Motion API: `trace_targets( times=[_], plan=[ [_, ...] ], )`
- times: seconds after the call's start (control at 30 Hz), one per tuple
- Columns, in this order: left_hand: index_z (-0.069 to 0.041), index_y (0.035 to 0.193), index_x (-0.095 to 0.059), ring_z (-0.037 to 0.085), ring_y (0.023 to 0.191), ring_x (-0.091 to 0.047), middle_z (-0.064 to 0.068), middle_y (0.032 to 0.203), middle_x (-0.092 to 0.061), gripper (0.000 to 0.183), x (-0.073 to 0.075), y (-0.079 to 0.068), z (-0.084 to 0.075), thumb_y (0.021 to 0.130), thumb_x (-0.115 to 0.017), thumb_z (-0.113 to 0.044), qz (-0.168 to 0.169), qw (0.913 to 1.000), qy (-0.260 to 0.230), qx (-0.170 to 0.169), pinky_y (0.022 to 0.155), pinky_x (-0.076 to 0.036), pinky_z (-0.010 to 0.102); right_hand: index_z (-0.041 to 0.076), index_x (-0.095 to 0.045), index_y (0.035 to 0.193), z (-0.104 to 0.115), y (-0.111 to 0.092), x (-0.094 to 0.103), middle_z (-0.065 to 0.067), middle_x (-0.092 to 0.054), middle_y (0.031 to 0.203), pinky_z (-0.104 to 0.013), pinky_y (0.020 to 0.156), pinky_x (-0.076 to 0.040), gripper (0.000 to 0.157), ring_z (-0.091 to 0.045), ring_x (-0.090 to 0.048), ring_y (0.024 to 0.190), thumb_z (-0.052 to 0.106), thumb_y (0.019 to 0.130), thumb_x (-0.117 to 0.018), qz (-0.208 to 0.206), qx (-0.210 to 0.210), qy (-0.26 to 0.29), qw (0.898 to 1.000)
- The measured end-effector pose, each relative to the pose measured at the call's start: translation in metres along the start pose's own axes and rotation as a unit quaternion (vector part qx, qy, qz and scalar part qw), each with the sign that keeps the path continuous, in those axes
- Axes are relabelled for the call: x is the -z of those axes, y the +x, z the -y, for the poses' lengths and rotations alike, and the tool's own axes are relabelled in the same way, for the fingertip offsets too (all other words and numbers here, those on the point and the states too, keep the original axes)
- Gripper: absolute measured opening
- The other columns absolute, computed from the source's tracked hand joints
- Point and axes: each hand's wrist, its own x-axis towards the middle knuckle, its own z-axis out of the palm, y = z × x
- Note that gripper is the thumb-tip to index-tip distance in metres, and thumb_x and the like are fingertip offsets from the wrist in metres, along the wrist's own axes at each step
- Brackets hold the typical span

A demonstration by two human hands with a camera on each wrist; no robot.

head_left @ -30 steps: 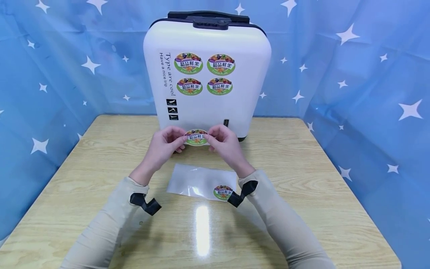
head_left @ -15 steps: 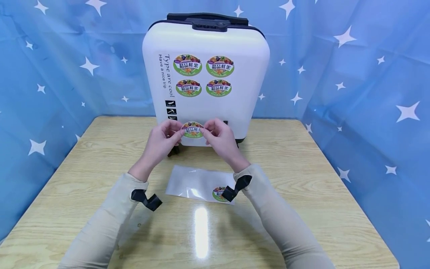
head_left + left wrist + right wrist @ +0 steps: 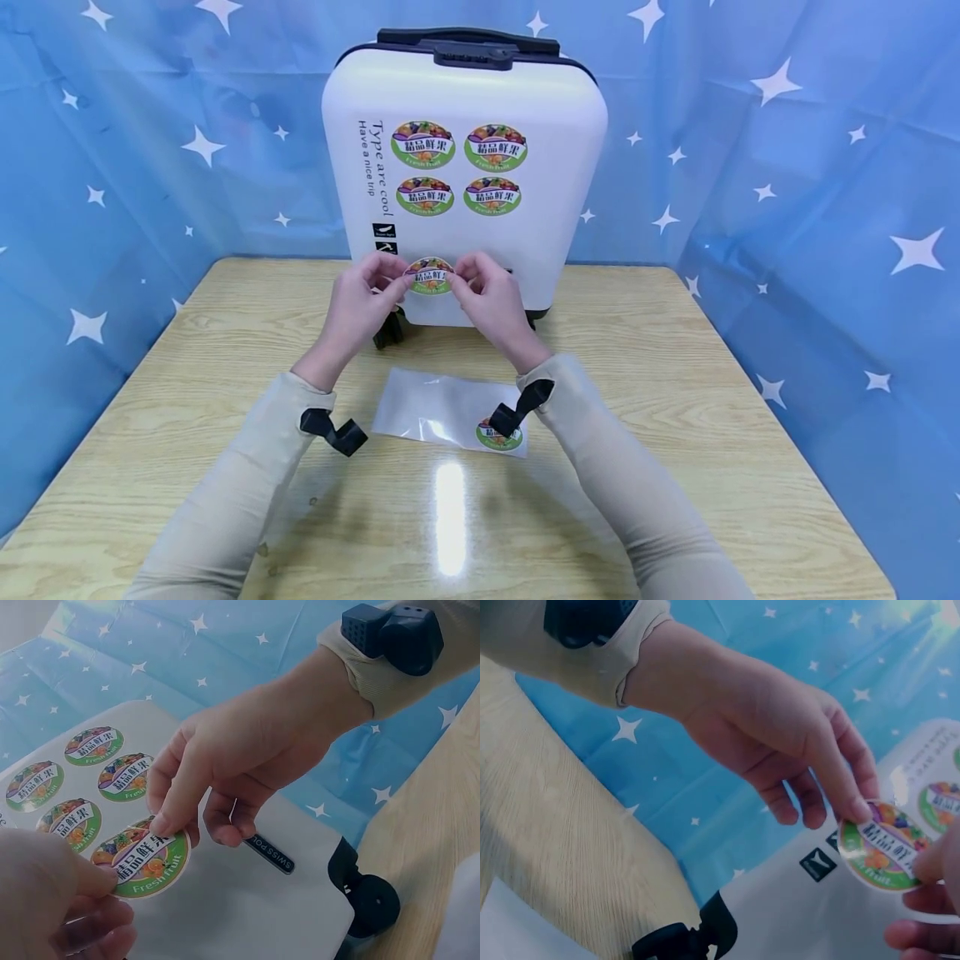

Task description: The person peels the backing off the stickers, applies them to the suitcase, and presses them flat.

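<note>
Between both hands is an oval fruit sticker (image 3: 430, 276) with colourful fruit, a white band of lettering and a green lower edge. My left hand (image 3: 363, 302) pinches its left end with thumb and forefinger. At the opposite end, my right hand (image 3: 491, 302) pinches it the same way. The sticker overlaps the lower front of a white suitcase (image 3: 465, 92) in the head view. Higher on that suitcase are several matching stickers (image 3: 422, 144) in two rows. In the left wrist view the held sticker (image 3: 150, 866) lies close over the white shell, below the other stickers.
A clear backing sheet (image 3: 427, 404) lies on the wooden table (image 3: 660, 417) in front of the suitcase, with one more fruit sticker (image 3: 495, 442) at its right end. A blue star-patterned curtain (image 3: 750, 167) encloses the back and sides. The suitcase's black wheel (image 3: 387, 333) rests behind the left hand.
Both hands have raised the pinched sticker from near the suitcase's bottom edge to a little higher on its front. The backing sheet has stayed in place.
</note>
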Motion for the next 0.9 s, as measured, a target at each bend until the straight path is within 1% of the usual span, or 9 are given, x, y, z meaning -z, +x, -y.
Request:
trace_targets(
  times=[0.13,0.3,0.43,0.73,0.9],
  plan=[
    [-0.002,0.100,-0.062,0.020,0.065,-0.058,0.009,0.088,-0.062,0.016,0.000,0.005,-0.001,0.089,-0.064,-0.013,-0.012,0.9998,-0.012,0.005,0.057,-0.050,0.022,0.007,-0.057,0.093,0.001,0.005,-0.002,-0.002,-0.060,0.081,-0.027,0.056,-0.043,0.009,-0.016,-0.050,0.063,0.015,0.091,-0.061,-0.017,0.016,-0.032,0.999],
    [-0.003,0.100,-0.062,0.019,0.065,-0.057,0.009,0.087,-0.062,0.017,-0.002,0.011,0.001,0.089,-0.064,-0.016,-0.034,0.9991,-0.024,0.010,0.057,-0.051,0.024,0.006,-0.056,0.093,0.002,0.013,-0.004,-0.003,-0.060,0.083,-0.027,0.059,-0.044,0.010,-0.015,-0.051,0.067,0.015,0.091,-0.060,-0.028,0.023,-0.039,0.999],
    [-0.003,0.099,-0.063,0.018,0.065,-0.057,0.009,0.086,-0.063,0.017,-0.003,0.015,0.002,0.088,-0.065,-0.016,-0.050,0.9984,-0.025,0.009,0.056,-0.051,0.023,0.007,-0.056,0.093,0.002,0.018,-0.006,-0.003,-0.059,0.083,-0.026,0.060,-0.044,0.010,-0.015,-0.051,0.069,0.015,0.090,-0.061,-0.037,0.014,-0.049,0.998],
    [-0.002,0.098,-0.064,0.017,0.062,-0.057,0.008,0.084,-0.064,0.016,-0.006,0.025,0.002,0.088,-0.065,-0.014,-0.079,0.9967,-0.015,-0.002,0.055,-0.050,0.022,0.007,-0.056,0.092,0.006,0.026,-0.012,-0.002,-0.058,0.080,-0.025,0.060,-0.044,0.010,-0.014,-0.051,0.069,0.016,0.090,-0.061,-0.072,-0.017,-0.061,0.995],
    [-0.002,0.097,-0.064,0.016,0.061,-0.056,0.008,0.080,-0.063,0.015,-0.008,0.030,0.003,0.088,-0.065,-0.014,-0.097,0.9953,-0.006,-0.004,0.056,-0.049,0.022,0.007,-0.056,0.091,0.007,0.030,-0.015,-0.003,-0.058,0.079,-0.025,0.059,-0.043,0.010,-0.013,-0.052,0.068,0.016,0.090,-0.061,-0.087,-0.022,-0.064,0.994]
  ],
)
